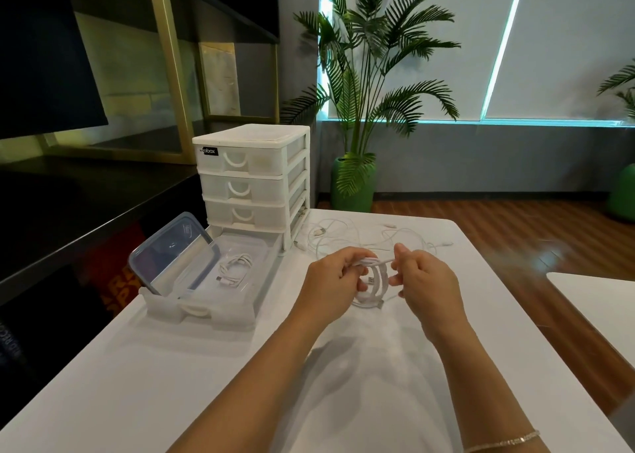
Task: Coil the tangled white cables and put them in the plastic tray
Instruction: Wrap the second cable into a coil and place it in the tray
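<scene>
White table (206, 366); both hands grip upright cable coil (376, 282).

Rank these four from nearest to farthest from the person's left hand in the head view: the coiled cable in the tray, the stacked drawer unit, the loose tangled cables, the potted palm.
From the left hand:
1. Loose tangled cables, just beyond the hand on the table.
2. Coiled cable, to the left, lying in the tray.
3. Drawer unit, farther back and left.
4. Potted palm, on the floor past the table.

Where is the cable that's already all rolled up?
In the head view the coiled cable lies inside the clear plastic tray, left of both hands, in front of the white drawer unit and beside the propped-up lid.
</scene>
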The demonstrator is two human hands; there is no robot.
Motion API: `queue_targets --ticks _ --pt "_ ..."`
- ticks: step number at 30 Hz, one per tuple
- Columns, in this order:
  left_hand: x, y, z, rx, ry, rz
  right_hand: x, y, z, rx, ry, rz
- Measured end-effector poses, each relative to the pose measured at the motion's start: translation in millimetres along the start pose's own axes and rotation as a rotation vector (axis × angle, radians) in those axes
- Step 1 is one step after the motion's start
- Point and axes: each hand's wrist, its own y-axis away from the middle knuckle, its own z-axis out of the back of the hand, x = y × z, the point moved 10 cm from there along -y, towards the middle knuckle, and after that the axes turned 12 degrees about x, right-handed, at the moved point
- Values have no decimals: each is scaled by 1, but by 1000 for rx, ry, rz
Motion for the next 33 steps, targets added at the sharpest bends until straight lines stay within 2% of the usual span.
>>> queue_targets --ticks 4,7,9,11,13,18,22,25,27,30,33 --pt "17 3 -21 73 392 153 -6 -2 -1 -30 -3 -30" --pt "18 5 -31 81 480 165 -15 -5 -5 -2 -39 -115" --pt "13 4 -28 69 330 118 -20 -6 -7 27 -61 -167" --pt "1 3 -18 32 54 43 -23 -5 -11 61 -80 -187" --pt "-11 4 -12 -13 -123 -19 -24 -5 -14 79 -74 -192" --pt "-32 12 -13 -17 -283 -267 -26 -4 -16 121 -117 -220" --pt "-44 19 -9 -122 -369 -413 -32 -3 -24 191 -279 -240" --pt "-42 20 1 -218 -356 -383 -31 0 -29 242 -380 -266" --pt "-38 20 12 -280 -317 -321 -22 2 -35 318 -440 -216" --pt "-26 20 26 -342 -224 -201 -9 6 -45 439 -410 -102" --pt "-16 22 35 -394 -147 -119 -6 7 -49 443 -324 -39"
